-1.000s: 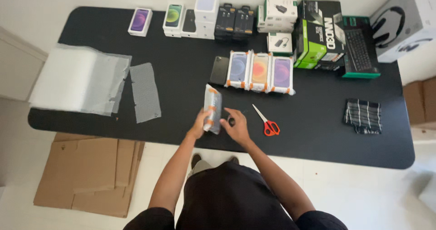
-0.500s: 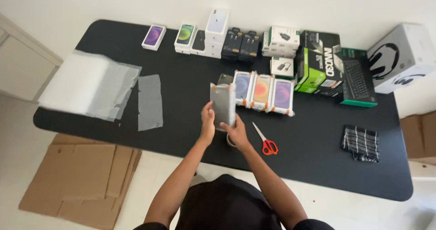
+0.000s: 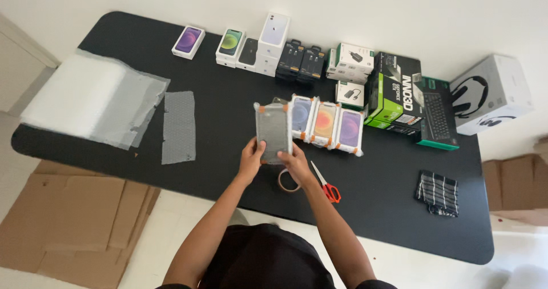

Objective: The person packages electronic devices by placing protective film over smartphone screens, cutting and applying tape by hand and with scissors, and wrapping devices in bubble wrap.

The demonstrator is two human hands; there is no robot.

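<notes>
over the black table (image 3: pixel 171 55) both my left hand (image 3: pixel 252 159) and right hand (image 3: pixel 296 164) close around a bubble-wrapped phone box (image 3: pixel 273 130), held upright beside three wrapped ones (image 3: pixel 325 123), tape roll (image 3: pixel 288 180) just below.

The bubble-wrapped box (image 3: pixel 273 130) was a flat grey rectangle, sealed at its corners with small pieces of orange-brown tape. It was held at its lower end, broad face up, just above the black table (image 3: pixel 228 152). It sat immediately left of a row of three similarly wrapped boxes (image 3: pixel 325 123).
</notes>
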